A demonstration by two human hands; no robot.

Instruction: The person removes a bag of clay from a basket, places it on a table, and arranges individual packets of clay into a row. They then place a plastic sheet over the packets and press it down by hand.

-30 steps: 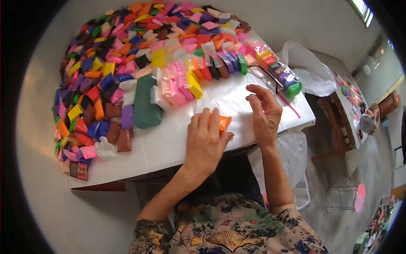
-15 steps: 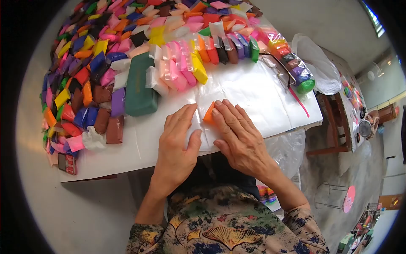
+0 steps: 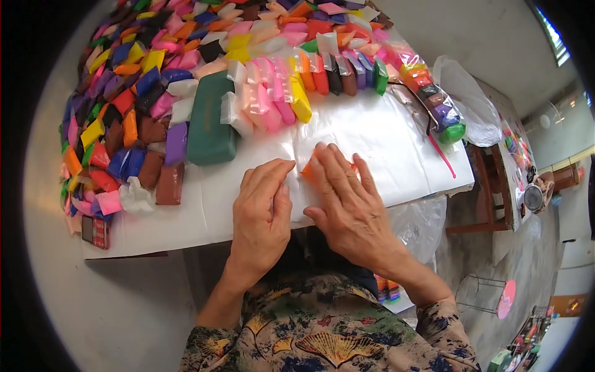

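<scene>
My right hand (image 3: 348,197) lies flat, palm down, over an orange clay-like packet (image 3: 308,172). Most of that packet is hidden beneath the fingers, with orange showing at the left edge and a little by the index finger. To its left, my left hand (image 3: 263,208) rests on the white sheet (image 3: 365,136) with its fingers loosely bent and nothing visible in it. Beyond both hands stands a row of clear-wrapped packets, from pink (image 3: 266,115) and yellow (image 3: 300,102) to black (image 3: 331,75) and green (image 3: 380,77). A dark green case (image 3: 212,121) lies left of the row.
Many coloured packets (image 3: 130,127) are heaped over the table's left and far side. A red phone (image 3: 96,232) sits at the near left corner. Glasses (image 3: 427,115) and a clear bag of coloured packets (image 3: 443,111) lie at the right. A pink-topped stool (image 3: 506,299) stands on the floor.
My left hand's fingers have bent more and it has drawn slightly away from the packet. My right hand has spread more over the orange packet. The view has shifted slightly.
</scene>
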